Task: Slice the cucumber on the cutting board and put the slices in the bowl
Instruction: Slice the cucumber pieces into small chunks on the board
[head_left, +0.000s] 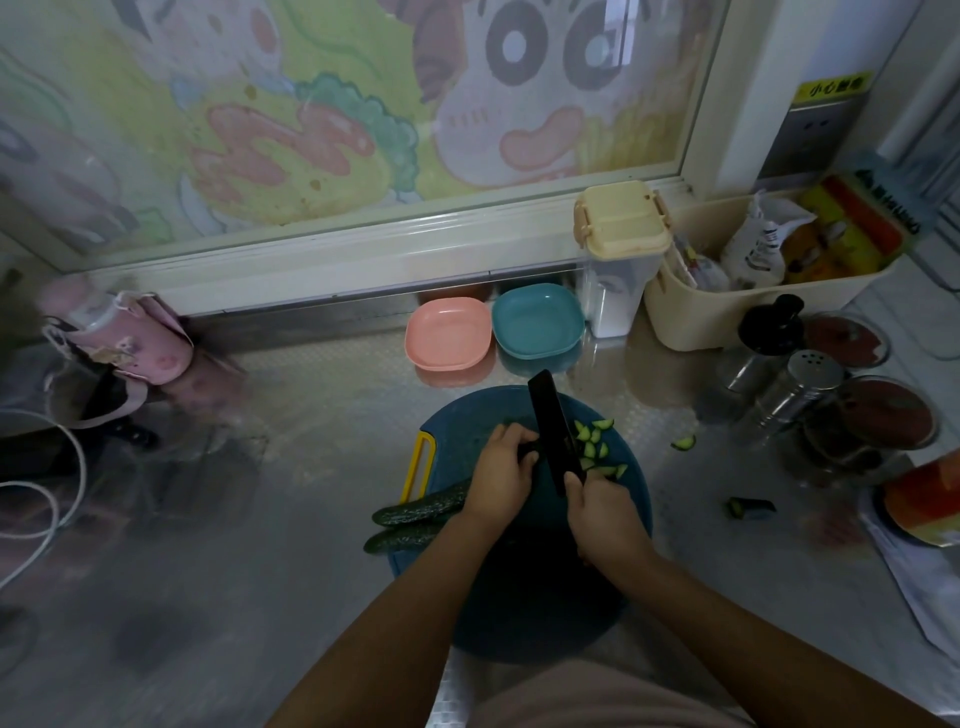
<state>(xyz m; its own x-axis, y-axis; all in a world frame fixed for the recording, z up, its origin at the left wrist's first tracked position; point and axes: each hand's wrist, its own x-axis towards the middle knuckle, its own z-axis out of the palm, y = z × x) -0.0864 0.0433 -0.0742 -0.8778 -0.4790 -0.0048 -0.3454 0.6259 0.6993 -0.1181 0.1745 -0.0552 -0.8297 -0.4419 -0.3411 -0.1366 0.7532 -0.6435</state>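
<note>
A round blue cutting board (519, 597) lies on the steel counter in front of me. Two dark green cucumber halves (415, 512) stick out over its left edge. My left hand (501, 470) presses down on their near end. My right hand (602, 512) grips the handle of a black knife (550, 431), blade pointing away from me, just right of the left hand. Several small cucumber slices (595, 447) lie right of the blade. A pink bowl (448, 335) and a teal bowl (537, 322) stand behind the board.
Two stray cucumber pieces (684, 442) (750, 508) lie on the counter to the right. Spice jars and shakers (810, 395), a cream bin (769, 291) and a lidded container (618, 260) crowd the back right. A pink bottle (124, 338) and a white cable (47, 499) are at left.
</note>
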